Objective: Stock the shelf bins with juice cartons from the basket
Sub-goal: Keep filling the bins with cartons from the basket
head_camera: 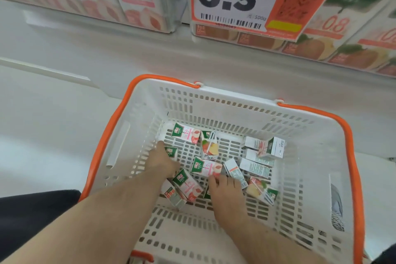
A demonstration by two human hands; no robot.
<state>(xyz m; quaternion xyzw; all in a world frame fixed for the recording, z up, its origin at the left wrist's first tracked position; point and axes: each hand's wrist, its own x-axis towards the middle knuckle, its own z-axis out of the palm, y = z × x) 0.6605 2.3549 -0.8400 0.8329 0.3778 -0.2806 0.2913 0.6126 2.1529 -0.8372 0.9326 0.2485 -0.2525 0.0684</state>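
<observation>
both forearms reach down into the basket [216, 103]. the left hand [164, 162] lies over a carton by the basket's left wall, grip unclear. the right hand [225, 191] curls its fingers on a peach juice carton [206, 167] at the basket's middle; other cartons lie scattered around it.

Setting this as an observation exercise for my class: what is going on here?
A person is reaching both hands into a white basket with orange handles, below shelf bins of juice cartons. The left hand and right hand are down among small juice cartons scattered on the basket floor. Neither has lifted one yet.
</observation>
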